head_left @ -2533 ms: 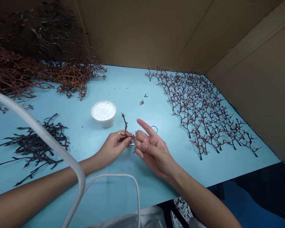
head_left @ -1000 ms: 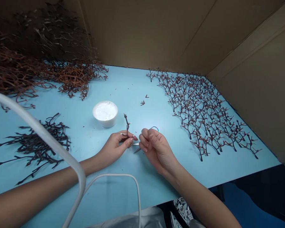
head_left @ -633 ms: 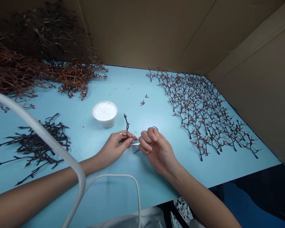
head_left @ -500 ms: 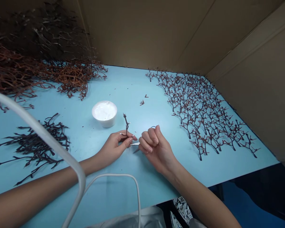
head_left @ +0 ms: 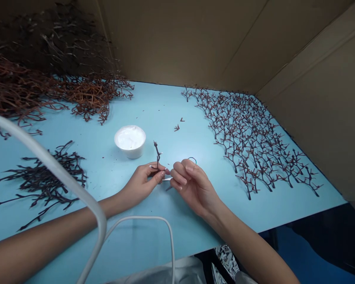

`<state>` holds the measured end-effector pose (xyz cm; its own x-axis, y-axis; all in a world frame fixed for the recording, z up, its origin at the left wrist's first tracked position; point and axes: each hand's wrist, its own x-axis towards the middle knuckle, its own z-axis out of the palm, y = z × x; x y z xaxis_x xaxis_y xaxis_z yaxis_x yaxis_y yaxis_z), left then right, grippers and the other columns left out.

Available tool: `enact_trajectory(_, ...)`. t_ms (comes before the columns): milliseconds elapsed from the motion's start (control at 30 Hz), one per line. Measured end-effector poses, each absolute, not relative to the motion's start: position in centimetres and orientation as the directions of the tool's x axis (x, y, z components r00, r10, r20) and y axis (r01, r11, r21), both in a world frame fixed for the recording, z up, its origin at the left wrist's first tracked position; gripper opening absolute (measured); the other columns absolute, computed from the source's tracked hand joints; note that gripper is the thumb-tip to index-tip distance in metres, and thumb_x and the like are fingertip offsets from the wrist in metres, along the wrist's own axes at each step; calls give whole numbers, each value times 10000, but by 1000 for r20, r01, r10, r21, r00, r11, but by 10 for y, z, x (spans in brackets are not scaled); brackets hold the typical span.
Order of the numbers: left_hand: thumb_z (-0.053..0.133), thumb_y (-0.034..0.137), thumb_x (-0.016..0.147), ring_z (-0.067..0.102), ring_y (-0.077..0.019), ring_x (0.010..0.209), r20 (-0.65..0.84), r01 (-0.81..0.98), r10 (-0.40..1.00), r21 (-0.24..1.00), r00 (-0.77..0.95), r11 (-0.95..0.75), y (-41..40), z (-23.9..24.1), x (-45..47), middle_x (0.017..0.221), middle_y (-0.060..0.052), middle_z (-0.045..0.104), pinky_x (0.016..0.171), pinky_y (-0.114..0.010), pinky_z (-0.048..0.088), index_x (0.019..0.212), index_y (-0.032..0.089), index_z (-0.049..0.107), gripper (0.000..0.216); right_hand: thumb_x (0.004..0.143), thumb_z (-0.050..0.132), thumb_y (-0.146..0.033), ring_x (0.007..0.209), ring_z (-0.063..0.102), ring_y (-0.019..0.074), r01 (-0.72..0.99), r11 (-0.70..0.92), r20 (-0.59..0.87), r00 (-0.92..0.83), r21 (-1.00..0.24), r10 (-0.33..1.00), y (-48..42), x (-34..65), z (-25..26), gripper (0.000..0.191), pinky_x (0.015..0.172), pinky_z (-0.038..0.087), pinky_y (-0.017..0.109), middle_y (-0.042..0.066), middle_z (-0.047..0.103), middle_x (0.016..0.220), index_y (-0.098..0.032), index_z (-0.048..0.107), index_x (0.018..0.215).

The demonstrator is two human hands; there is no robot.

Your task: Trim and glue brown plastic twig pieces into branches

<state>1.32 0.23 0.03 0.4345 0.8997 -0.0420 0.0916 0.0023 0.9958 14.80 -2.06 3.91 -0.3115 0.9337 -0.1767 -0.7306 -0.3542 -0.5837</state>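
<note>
My left hand (head_left: pixel 143 181) rests on the blue table (head_left: pixel 154 106) and pinches a small dark brown twig piece (head_left: pixel 157 154) that stands upright above its fingers. My right hand (head_left: pixel 192 185) sits just to the right, fingers curled close to the left fingertips. A thin pale sliver (head_left: pixel 167 179) shows between the two hands; I cannot make out whether the right fingers grip it. A small blue ring (head_left: pixel 193 159) lies on the table just behind the right hand.
A white cup of white paste (head_left: pixel 129 141) stands behind the left hand. Rows of branched brown twigs (head_left: pixel 248 138) cover the right side. Dark twigs (head_left: pixel 44 181) lie at left, a reddish heap (head_left: pixel 32 86) at back left. Cardboard walls (head_left: pixel 195 39) enclose the table. A white cable (head_left: pixel 77 189) crosses the near view.
The right hand's outstretched forefinger has curled in, and the hand has closed up against the left fingertips. The left hand and its twig have stayed put.
</note>
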Motion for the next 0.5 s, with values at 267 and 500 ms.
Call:
enact_trajectory(267,440,224,731,541,-142,704,-39,105,909,994,415,-5,2,3,14,668,-18,557,661,-247,449,671,147,540,139,640,550,-178,430,314,43,-711,-404,-97,-431,-576,897,-24,148,42,141,441,224,191,-62,376,522,-160,422,585)
enact_trajectory(500,440,225,732,544,-145,705,-31,119,909,993,415,-21,2,2,14,668,-20,570,665,-250,447,668,149,542,143,604,561,-197,432,300,53,-710,-416,-105,-439,-567,892,-22,150,44,128,441,215,198,-64,338,504,-166,443,565)
